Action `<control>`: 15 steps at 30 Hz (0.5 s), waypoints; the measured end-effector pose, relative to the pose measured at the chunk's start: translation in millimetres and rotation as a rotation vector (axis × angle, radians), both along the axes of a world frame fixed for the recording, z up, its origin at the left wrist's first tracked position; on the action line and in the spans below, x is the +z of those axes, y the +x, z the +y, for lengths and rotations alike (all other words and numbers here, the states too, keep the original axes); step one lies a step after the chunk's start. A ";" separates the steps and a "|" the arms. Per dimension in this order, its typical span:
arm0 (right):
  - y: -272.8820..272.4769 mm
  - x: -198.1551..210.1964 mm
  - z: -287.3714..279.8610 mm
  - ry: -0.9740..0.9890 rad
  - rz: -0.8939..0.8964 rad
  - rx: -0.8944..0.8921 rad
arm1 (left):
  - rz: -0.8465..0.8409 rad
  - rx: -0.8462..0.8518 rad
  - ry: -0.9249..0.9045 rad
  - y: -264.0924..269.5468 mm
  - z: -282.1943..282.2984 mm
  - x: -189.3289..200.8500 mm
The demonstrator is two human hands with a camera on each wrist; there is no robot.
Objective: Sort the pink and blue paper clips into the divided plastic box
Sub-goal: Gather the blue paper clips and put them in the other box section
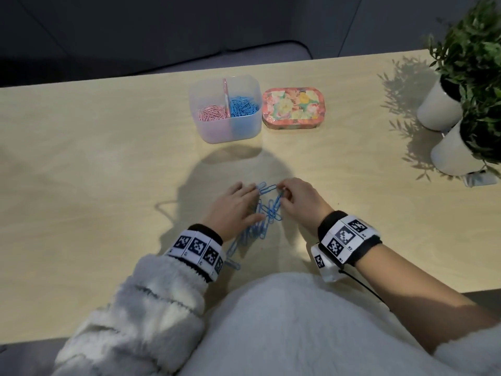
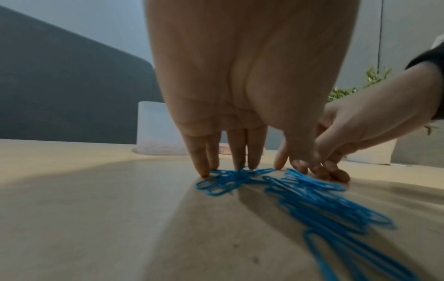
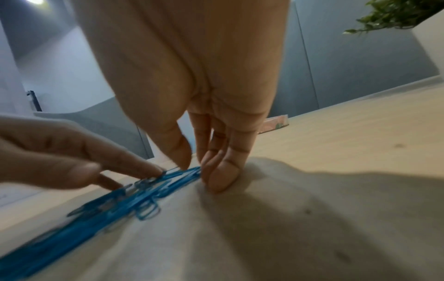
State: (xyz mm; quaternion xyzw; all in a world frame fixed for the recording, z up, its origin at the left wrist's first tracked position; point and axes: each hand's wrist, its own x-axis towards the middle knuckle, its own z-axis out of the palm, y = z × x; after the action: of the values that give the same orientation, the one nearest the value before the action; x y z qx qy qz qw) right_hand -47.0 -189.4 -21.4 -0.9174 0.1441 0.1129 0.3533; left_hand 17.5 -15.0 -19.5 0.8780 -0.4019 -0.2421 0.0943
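Note:
A loose pile of blue paper clips [image 1: 267, 213] [image 2: 312, 199] [image 3: 120, 205] lies on the table in front of me. My left hand [image 1: 250, 203] [image 2: 240, 133] has straight fingers, with its fingertips [image 2: 204, 174] pressing on the pile's left side. My right hand [image 1: 284, 194] [image 3: 194, 168] is curled at the pile's far right end, thumb and fingers pinching blue clips against the table. Farther back stands the divided plastic box [image 1: 217, 134], pink clips [image 1: 212, 112] in its left half, blue clips [image 1: 244, 104] in its right half.
A floral tin [image 1: 292, 108] sits right of the box, touching or nearly touching it. Two white pots with green plants [image 1: 447, 137] stand at the table's right end. The wooden table's [image 1: 95, 158] near edge runs just below my wrists.

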 end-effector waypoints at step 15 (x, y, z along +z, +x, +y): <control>18.2 4.0 11.7 -0.257 -0.071 0.413 | -0.002 0.226 -0.086 3.0 7.0 1.2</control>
State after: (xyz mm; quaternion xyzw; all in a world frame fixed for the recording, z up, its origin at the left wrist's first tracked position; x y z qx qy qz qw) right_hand -28.8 -177.7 -17.5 -0.9683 -0.0458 0.1310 0.2078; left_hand 20.4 -8.0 -18.3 0.9131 -0.3106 -0.2116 0.1580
